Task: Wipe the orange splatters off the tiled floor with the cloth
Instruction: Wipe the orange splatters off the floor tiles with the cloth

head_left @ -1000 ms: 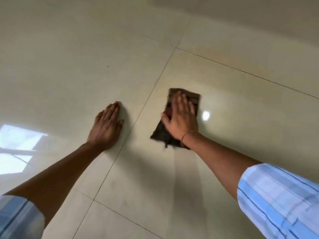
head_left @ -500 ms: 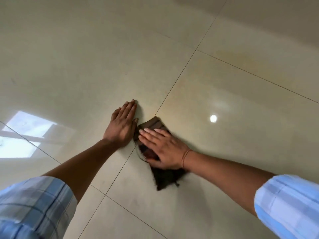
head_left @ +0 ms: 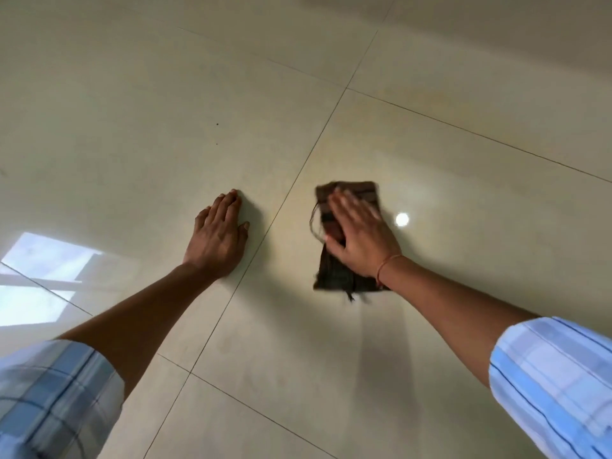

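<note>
A dark brown folded cloth (head_left: 334,274) lies flat on the glossy cream tiled floor (head_left: 463,193), right of a grout line. My right hand (head_left: 361,240) presses down on it with the palm, fingers spread and blurred by motion. My left hand (head_left: 218,238) rests flat on the neighbouring tile, fingers together, holding nothing. A faint orange-tinted smear (head_left: 440,94) shows on a far tile, past the cloth. A dull wiped streak (head_left: 384,352) runs from the cloth toward me.
Grout lines (head_left: 291,187) cross the floor. A bright window reflection (head_left: 43,279) lies at the left and a small lamp glare (head_left: 402,219) just right of the cloth. Two tiny dark specks (head_left: 217,124) sit on the left tile.
My right hand slid the cloth from beside my left hand away to the right and forward, across the grout line. My left hand stayed planted on its tile.
</note>
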Motion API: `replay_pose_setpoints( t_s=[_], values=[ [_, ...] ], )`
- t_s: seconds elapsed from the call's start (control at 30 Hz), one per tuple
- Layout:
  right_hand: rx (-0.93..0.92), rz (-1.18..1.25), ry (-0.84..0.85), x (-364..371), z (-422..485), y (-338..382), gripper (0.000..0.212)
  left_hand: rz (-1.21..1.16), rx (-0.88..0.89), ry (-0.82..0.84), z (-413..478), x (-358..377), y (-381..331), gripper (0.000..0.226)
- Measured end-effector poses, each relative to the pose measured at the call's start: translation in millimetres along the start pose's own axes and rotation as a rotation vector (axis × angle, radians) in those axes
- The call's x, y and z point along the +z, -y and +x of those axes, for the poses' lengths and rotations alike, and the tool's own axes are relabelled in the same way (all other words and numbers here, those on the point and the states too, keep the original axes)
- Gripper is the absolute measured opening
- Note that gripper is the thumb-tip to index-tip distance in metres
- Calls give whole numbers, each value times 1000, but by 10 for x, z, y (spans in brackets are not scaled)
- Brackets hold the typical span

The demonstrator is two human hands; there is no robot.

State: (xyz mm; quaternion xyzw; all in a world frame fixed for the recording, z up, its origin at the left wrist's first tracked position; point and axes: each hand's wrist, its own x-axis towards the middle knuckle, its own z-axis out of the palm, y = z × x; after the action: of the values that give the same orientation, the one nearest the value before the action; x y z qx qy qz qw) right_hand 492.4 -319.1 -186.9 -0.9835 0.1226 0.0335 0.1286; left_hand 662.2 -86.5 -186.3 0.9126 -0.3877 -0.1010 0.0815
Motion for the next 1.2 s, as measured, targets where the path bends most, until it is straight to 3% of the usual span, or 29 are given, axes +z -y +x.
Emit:
replay_pose_setpoints(
  t_s=[0.07,0.2,0.37,0.53,0.67,0.73,0.9,1.2],
  values=[
    [154,7,-46,4,-31,-50,75,-7,-6,-24,53,-17,-131,63],
    [124,-8,-17,-16,-410,-320,75,-30,144,-3,124,9,-643,66],
    [524,13,-110,-196,-728,-934,77,-50,376,44,253,197,-1560,63],
    [608,-28,-98,-178,-1392,-1274,75,-99,535,59,426,343,-2358,56],
    [832,9,-133,-285,-1531,-1639,75,-106,660,108,401,475,-2860,56],
    [854,-1,-158,-254,-1652,-1586,77,-100,709,134,425,551,-3065,55],
    [715,-5,-79,-274,-2086,-1621,78,-88,791,183,470,668,-3494,54],
    [1056,38,-205,-403,-2248,-2540,75,-116,907,179,455,956,-4323,52]
  ],
)
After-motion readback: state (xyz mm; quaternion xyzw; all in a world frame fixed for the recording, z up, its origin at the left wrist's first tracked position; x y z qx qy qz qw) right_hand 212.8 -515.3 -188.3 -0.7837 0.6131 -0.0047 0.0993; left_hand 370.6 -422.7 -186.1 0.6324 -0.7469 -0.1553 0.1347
